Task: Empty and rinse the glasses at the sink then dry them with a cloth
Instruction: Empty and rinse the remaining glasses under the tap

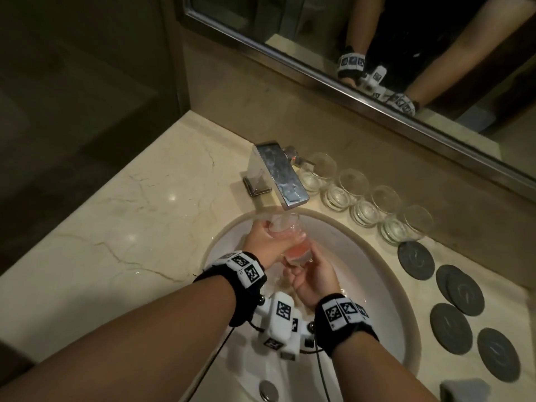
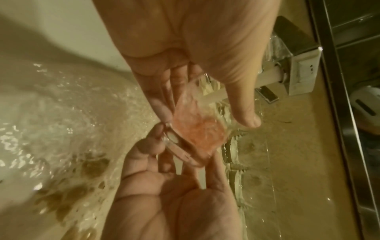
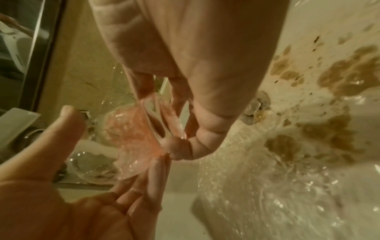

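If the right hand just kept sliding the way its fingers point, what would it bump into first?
Nothing new: the right hand already holds the base of the glass. Past it, the left hand gripping that glass probably comes next, then the faucet, though depth is hard to judge.

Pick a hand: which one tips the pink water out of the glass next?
Left. The left hand already wraps the glass around its wall under the faucet, while the right hand only supports the base with its fingers.
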